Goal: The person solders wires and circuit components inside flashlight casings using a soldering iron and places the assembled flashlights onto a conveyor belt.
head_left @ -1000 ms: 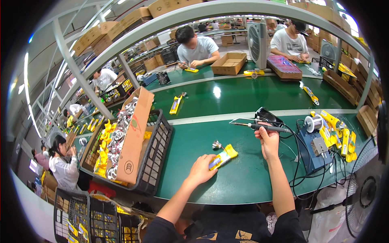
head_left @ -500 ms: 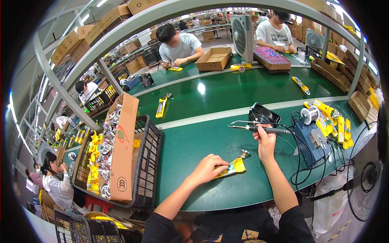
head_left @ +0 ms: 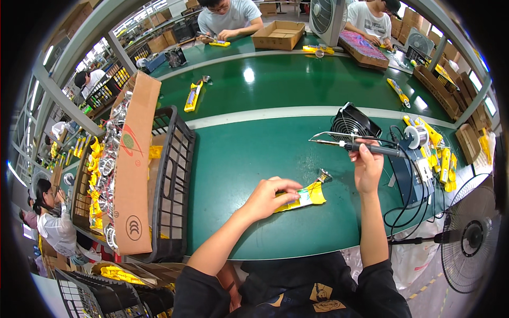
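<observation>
Head view: your left hand lies over the near-left end of the long yellow plastic casing, index finger and thumb set close together; whether they pinch it or only press it down, I can't tell. The casing lies on the matt green bench top, its free end sticking out to the right of those fingers. Change over the last second: it has swung flatter across the bench, and the small silver metal cup-shaped part, on dark leads, now sits off the far right end, clear of your left fingertips. Your right hand stays closed round the dark-handled soldering iron with its thin metal tip; that tip points left, raised and apart from the casing. My reading for the work in hand: the turn leaves the casing's open end and leads facing the iron's side, uncovered by your left hand, with no contact made. Right of your right hand: the blue metal box, the silver wire spool and a heap of yellow casings. Well left of your left hand: the black plastic crate.
</observation>
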Motion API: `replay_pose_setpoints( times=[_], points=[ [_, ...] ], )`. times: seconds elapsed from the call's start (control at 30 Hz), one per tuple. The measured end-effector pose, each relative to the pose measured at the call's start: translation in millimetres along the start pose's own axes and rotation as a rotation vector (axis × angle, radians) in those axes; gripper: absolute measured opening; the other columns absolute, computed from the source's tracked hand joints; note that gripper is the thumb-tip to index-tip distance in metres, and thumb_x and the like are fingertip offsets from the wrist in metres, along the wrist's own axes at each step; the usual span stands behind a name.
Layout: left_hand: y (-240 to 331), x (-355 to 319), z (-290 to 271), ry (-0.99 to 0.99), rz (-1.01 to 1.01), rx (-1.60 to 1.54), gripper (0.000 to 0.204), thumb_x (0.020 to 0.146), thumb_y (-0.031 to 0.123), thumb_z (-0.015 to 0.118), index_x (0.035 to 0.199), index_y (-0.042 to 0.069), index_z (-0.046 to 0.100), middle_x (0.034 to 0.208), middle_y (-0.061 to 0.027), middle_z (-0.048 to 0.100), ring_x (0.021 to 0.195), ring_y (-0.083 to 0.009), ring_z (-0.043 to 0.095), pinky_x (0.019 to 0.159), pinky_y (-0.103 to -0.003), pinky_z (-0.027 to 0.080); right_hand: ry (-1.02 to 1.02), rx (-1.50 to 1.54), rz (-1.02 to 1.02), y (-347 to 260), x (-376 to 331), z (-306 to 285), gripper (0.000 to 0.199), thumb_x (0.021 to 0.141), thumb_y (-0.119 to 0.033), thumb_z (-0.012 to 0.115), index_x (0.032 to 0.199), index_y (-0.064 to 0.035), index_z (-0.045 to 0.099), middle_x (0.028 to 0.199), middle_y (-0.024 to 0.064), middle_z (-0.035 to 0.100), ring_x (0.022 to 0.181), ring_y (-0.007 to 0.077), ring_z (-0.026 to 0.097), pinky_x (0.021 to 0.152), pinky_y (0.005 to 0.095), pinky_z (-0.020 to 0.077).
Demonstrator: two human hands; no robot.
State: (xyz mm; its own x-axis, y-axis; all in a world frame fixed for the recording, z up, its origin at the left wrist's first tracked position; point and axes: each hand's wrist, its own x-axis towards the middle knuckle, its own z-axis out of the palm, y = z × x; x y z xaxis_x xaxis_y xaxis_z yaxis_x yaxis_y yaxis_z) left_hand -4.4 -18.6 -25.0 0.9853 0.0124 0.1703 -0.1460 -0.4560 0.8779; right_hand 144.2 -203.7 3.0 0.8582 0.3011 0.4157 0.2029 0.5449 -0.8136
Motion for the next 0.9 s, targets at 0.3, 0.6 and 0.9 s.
replay_pose_setpoints(
  times=[0.3, 0.6, 0.9],
  points=[
    [-2.0, -3.7, 6.7, 0.116, 0.063, 0.024, 0.005, 0.068, 0.009, 0.064, 0.070, 0.005, 0.063, 0.071, -0.0048, 0.060, 0.069, -0.0139, 0.052, 0.063, -0.027, 0.042, -0.025, -0.185, -0.059, -22.4, -5.0, -15.3, 0.022, 0.071, -0.015, 0.056, 0.084, -0.0015, 0.045, 0.073, 0.0062, 0.049, 0.056, 0.0087, 0.046, 0.050, 0.0188, 0.0376],
    [-2.3, -4.3, 17.1, 0.222, 0.103, 0.073, 0.007, 0.057, 0.008, 0.063, 0.060, 0.006, 0.058, 0.078, -0.0039, 0.053, 0.069, -0.0186, 0.052, 0.065, -0.030, 0.042, -0.125, -0.219, 0.053, -10.5, -15.6, -13.3, 0.021, 0.062, -0.012, 0.059, 0.074, -0.0011, 0.046, 0.069, 0.0033, 0.044, 0.053, 0.0078, 0.039, 0.048, 0.0193, 0.0319],
    [0.9, -2.6, 18.8, 0.199, 0.106, 0.149, 0.008, 0.057, 0.003, 0.061, 0.058, 0.002, 0.052, 0.082, -0.0069, 0.054, 0.065, -0.0151, 0.054, 0.056, -0.025, 0.044, -0.268, -0.366, 0.129, -3.4, -20.1, 0.7, 0.015, 0.055, -0.007, 0.054, 0.065, 0.0007, 0.046, 0.068, 0.0043, 0.044, 0.058, 0.0088, 0.037, 0.052, 0.0226, 0.0302]
  ],
)
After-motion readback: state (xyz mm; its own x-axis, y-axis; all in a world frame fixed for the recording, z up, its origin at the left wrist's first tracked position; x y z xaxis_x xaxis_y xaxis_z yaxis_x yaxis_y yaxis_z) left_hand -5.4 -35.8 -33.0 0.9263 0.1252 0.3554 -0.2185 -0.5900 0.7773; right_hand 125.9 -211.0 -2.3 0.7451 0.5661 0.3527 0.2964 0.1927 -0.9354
